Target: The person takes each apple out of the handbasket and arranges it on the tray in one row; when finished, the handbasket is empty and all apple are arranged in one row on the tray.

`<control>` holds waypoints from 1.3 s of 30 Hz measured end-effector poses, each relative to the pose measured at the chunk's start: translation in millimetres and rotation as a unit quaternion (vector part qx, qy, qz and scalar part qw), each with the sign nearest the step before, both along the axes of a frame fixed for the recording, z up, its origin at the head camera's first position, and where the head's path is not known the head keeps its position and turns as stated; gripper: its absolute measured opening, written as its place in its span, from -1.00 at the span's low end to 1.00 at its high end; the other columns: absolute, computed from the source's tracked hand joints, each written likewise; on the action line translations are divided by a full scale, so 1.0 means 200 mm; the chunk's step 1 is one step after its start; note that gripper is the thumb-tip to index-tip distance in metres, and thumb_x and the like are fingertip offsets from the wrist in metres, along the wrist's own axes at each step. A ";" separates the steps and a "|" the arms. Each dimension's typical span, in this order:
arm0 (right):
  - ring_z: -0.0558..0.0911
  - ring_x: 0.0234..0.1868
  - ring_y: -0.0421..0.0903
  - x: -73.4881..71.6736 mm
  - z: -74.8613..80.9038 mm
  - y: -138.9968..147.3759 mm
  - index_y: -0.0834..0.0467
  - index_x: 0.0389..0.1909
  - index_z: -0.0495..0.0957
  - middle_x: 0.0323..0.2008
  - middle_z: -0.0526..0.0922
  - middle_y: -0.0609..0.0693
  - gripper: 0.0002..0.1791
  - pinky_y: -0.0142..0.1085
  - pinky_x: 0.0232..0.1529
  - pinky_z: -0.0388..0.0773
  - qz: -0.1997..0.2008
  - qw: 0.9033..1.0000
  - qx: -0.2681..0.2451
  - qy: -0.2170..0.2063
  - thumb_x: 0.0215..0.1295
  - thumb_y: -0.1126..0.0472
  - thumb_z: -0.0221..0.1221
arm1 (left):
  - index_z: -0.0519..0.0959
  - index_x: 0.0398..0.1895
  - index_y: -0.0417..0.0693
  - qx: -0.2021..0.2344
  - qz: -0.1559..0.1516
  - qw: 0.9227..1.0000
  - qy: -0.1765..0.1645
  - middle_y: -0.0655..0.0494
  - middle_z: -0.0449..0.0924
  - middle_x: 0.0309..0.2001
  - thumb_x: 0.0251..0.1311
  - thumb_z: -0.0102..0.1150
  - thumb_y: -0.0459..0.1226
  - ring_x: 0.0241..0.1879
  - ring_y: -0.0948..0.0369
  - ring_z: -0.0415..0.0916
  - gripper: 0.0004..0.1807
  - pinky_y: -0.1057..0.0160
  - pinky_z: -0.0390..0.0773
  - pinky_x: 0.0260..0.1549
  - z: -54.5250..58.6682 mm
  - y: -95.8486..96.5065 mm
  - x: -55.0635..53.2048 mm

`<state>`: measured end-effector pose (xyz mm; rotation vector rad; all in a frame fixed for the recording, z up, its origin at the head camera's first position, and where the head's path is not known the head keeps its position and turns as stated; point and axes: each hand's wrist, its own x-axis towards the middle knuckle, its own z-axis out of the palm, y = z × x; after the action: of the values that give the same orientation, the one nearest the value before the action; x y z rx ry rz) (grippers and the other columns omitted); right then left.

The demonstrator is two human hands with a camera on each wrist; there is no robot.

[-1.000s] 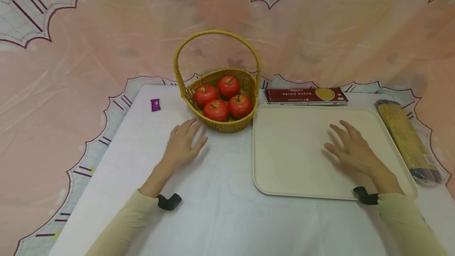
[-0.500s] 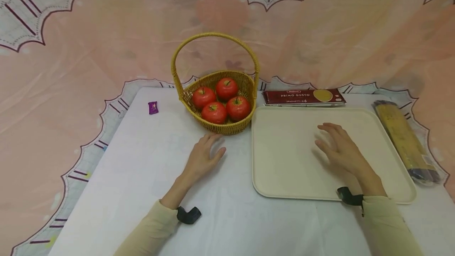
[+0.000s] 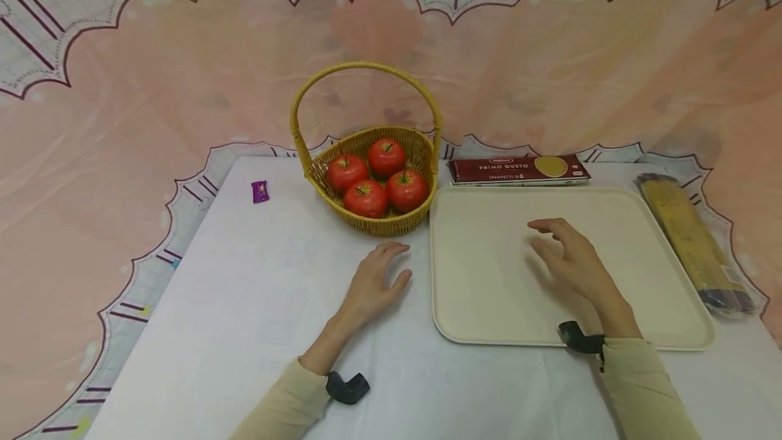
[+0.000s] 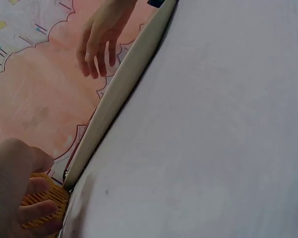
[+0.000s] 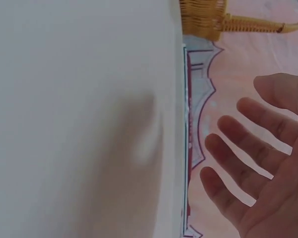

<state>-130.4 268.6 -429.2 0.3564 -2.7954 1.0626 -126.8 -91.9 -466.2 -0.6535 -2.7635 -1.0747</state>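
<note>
My left hand [image 3: 374, 284] hovers over the white tabletop, just in front of a yellow wicker basket [image 3: 391, 226], with its fingers loosely bent and holding nothing. Several red tomatoes [image 3: 366, 199] lie in that basket, under its tall arched handle. Over the cream tray [image 3: 476, 277] my right hand [image 3: 574, 260] is raised, its fingers spread and relaxed around nothing. The right wrist view shows the spread fingers [image 5: 243, 161] apart from the tray surface [image 5: 89, 99]. In the left wrist view, the left hand [image 4: 20, 193] appears in front of the basket's weave.
Behind the tray lies a dark red spaghetti box [image 3: 519, 170]. A clear bag of spaghetti [image 3: 693, 243] lies along the tray's right side. A small purple wrapped sweet [image 3: 259, 191] is at the back left. A patterned pink cloth [image 3: 183, 100] hangs behind the table.
My left hand has moved right and toward me, away from the basket's front left side. My right hand has drifted left over the tray. The objects stay in their places.
</note>
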 end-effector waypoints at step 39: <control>0.54 0.03 -0.03 -0.27 0.15 -0.36 0.11 0.03 0.51 0.00 0.59 -0.01 -0.70 -0.08 0.08 0.48 0.116 0.992 0.009 0.057 0.30 0.15 0.13 | 0.45 0.17 0.11 -0.085 -0.065 0.993 0.039 -0.01 0.26 0.39 0.18 0.09 -0.01 0.43 0.03 0.12 -0.52 -0.13 0.03 0.38 -0.07 0.20 0.09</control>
<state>-184.7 196.4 -399.1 0.7353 -2.7129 1.0244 -109.6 -51.4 -479.5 -0.8887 -2.7983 -0.8206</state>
